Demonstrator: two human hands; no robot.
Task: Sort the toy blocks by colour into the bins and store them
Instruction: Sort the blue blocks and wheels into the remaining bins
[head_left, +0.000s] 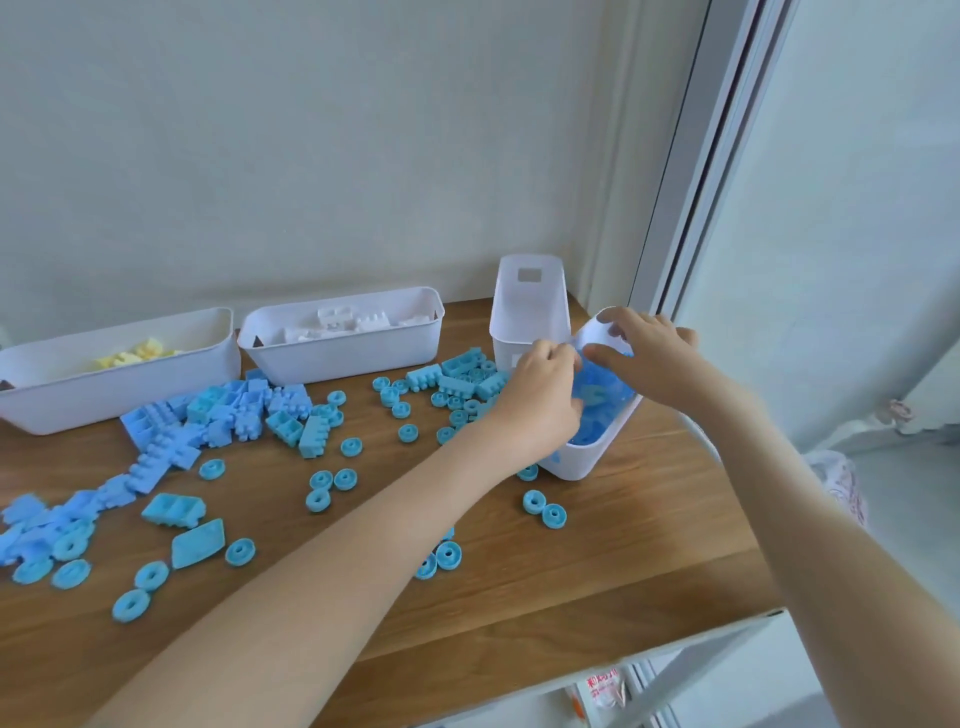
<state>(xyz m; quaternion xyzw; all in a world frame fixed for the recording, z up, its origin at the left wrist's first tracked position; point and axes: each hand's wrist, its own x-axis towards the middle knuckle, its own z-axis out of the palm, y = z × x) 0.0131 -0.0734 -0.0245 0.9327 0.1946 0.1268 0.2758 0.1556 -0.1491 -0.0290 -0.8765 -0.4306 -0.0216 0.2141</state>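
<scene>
Head view: my right hand reaches in over the far end of the blue bin. Its fingers curl over that end's rim, the thumb lies below them on the inside, and so it grips the bin's end wall. My left hand is at the bin's left rim, knuckles up and fingers bent down into the opening. From here I cannot tell whether they hold a block or only touch the pile, because the fingertips are hidden.

The bin is white, stands on the wooden table near its right edge, and is filled well up with blue blocks. Many more loose blocks lie spread over the table to the left. There is a heap of bricks in front of the two long bins, a smaller cluster just left of my left hand, and round rings scattered between and nearer me.

A tall bin stands just behind the blue bin, by the wall. Further left are a white bin with white blocks and a yellow bin with yellow blocks.
</scene>
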